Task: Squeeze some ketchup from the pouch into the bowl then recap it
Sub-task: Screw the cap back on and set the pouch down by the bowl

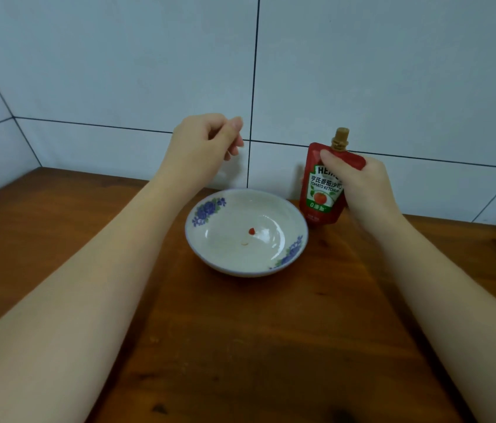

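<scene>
A red ketchup pouch (321,190) stands upright on the wooden table just behind and to the right of the bowl. Its tan cap (341,136) sits on the spout. My right hand (359,184) grips the pouch's upper right side, thumb across the front. The white bowl (297,239) with blue flower prints rests at the table's middle, and a small red dab of ketchup (251,230) lies at its bottom. My left hand (204,145) hovers above and behind the bowl's left side, fingers curled toward the thumb, with nothing visible in them.
The brown wooden table (240,346) runs up to a white tiled wall (149,71) right behind the bowl and pouch. A side wall closes the far left corner. Both forearms stretch over the table toward the bowl.
</scene>
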Tool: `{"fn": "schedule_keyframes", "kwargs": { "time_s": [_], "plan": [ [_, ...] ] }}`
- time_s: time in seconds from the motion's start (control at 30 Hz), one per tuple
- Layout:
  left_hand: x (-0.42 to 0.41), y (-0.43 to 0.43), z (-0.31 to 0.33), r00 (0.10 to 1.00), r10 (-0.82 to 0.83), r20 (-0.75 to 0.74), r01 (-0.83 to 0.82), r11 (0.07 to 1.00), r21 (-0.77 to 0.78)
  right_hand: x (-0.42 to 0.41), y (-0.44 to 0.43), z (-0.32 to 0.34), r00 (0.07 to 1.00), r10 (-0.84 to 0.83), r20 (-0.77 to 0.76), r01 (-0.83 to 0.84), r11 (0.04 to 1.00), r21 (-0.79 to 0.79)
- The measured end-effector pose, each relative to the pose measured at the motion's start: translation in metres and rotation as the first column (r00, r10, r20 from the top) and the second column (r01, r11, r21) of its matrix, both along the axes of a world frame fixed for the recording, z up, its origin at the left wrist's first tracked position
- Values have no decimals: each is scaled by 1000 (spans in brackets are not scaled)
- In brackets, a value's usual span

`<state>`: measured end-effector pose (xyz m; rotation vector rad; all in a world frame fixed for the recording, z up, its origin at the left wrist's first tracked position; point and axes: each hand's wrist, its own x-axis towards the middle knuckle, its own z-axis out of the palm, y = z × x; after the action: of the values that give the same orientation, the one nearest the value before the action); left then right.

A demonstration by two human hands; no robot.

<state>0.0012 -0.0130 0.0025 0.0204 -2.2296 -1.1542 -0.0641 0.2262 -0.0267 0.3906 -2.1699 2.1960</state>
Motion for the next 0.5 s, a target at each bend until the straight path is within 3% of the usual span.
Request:
{"fn": "schedule_keyframes", "kwargs": {
  "time_s": [0.17,0.37,0.5],
  "plan": [
    [-5,-14,-18,994,63,94,-64,998,5,3,-3,-8,999,45,17,-43,994,-97],
    [-10,-31,-39,979,113,168,-111,994,-24,6,-1,-4,998,54,-43,-55,998,-4],
    [-11,-42,-54,966,170,196,-147,981,-127,9,1,-2,993,75,-87,-72,997,35]
  ]
}}
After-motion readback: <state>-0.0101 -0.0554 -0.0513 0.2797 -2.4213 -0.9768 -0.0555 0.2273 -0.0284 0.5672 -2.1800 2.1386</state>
